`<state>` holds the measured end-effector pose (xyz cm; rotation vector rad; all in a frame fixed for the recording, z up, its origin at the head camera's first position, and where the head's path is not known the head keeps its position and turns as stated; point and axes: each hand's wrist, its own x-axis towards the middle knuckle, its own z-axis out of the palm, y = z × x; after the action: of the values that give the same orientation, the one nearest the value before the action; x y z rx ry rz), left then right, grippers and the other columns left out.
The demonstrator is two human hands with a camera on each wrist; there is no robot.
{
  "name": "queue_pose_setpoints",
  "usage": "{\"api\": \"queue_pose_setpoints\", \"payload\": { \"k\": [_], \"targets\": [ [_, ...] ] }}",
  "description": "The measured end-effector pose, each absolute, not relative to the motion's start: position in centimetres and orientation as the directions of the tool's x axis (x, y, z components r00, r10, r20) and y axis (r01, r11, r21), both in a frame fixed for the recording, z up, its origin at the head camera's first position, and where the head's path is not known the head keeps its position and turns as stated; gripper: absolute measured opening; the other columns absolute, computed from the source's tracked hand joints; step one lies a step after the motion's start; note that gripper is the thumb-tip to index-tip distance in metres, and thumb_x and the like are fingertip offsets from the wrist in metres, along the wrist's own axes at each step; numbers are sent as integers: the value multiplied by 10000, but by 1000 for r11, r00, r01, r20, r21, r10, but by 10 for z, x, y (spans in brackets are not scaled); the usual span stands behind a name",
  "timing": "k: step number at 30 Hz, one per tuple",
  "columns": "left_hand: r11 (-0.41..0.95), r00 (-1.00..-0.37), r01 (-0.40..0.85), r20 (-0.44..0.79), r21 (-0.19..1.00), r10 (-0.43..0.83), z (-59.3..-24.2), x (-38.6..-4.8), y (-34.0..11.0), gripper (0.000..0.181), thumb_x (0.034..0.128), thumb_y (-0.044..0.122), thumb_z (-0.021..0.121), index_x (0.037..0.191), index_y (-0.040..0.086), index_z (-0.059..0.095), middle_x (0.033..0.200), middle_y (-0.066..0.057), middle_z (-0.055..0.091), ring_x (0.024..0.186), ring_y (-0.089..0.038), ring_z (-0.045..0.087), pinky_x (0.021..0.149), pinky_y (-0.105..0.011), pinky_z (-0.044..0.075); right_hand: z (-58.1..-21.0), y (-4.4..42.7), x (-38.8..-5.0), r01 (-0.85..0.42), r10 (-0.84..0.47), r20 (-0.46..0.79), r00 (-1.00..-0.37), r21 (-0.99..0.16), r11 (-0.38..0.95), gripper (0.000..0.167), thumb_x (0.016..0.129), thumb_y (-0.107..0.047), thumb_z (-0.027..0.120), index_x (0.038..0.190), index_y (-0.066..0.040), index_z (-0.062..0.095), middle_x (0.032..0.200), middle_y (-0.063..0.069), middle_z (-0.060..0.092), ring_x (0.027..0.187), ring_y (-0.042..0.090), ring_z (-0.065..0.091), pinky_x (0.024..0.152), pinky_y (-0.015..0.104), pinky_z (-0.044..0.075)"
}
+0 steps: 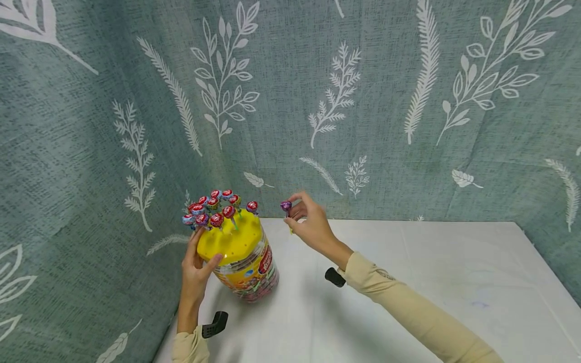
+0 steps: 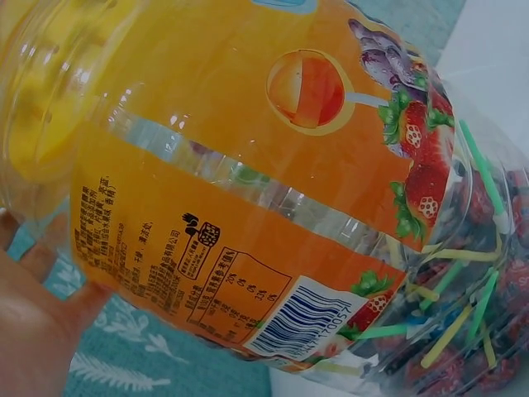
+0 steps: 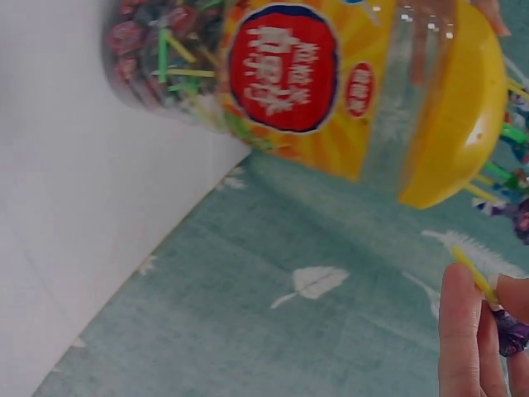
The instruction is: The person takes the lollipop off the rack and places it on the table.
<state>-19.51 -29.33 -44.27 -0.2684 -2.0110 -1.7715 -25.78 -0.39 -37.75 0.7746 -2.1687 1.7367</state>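
A clear plastic jar [image 1: 247, 277] with an orange label [image 2: 207, 190] and a yellow lid [image 1: 236, 242] stands tilted on the table. Several wrapped lollipops [image 1: 217, 220] stick up from holes in the lid, mostly on its far and left parts. My left hand [image 1: 195, 269] grips the lid's edge from the left, its thumb on the near rim. To the right of the jar, apart from it, my right hand [image 1: 308, 222] pinches a purple-wrapped lollipop [image 1: 286, 205], its yellow stick [image 3: 474, 275] showing between the fingers. More lollipops [image 2: 463, 331] lie inside the jar's bottom.
A white-covered table [image 1: 408, 282] spreads to the right of the jar. Green cloth [image 1: 281, 101] with white leaf prints hangs behind and along the left side. Black wrist-camera mounts [image 1: 215, 324] stick out by both wrists.
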Motion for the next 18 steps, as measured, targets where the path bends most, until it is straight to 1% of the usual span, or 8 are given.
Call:
{"api": "queue_pose_setpoints", "payload": {
  "k": [5, 7, 11, 15, 18],
  "targets": [
    [170, -883, 422, 446, 890, -143, -442, -195, -294, 755, 819, -121, 608, 1476, 137, 340, 1538, 3, 207, 1318, -178, 340, 1011, -167, 330, -389, 3, -259, -495, -222, 455, -862, -851, 177, 368, 792, 39, 709, 1115, -41, 552, 812, 107, 646, 675, 200, 636, 545, 272, 531],
    [175, -888, 412, 437, 895, -146, -442, -195, -294, 751, 826, -107, 609, 1477, 152, 340, 1538, 14, 206, 1312, -175, 348, 1005, -163, 335, -395, 5, -260, -469, -211, 431, -877, -863, 186, 370, 784, 47, 711, 1109, -33, 553, 796, 101, 640, 660, 200, 638, 518, 263, 529],
    [180, -895, 391, 418, 903, -153, -442, -195, -294, 744, 835, -89, 612, 1477, 173, 341, 1536, 29, 212, 1296, -174, 364, 994, -157, 344, -407, 9, -261, -432, -199, 397, -896, -883, 183, 379, 767, 71, 713, 1099, -12, 550, 783, 128, 631, 646, 236, 646, 500, 267, 529],
    [180, -895, 393, 420, 902, -149, -442, -194, -293, 740, 837, -82, 615, 1477, 164, 340, 1540, 25, 202, 1308, -179, 354, 1003, -159, 335, -419, 14, -262, -411, -183, 380, -907, -894, 178, 386, 747, 104, 712, 1086, 17, 549, 768, 155, 624, 636, 280, 644, 486, 275, 528],
    [180, -891, 403, 430, 897, -147, -442, -193, -293, 739, 833, -90, 611, 1477, 147, 338, 1542, 12, 197, 1317, -187, 346, 1011, -162, 328, -429, 16, -264, -381, -169, 352, -921, -906, 187, 392, 746, 109, 713, 1090, 25, 546, 758, 150, 620, 625, 273, 643, 482, 278, 529]
  ]
}}
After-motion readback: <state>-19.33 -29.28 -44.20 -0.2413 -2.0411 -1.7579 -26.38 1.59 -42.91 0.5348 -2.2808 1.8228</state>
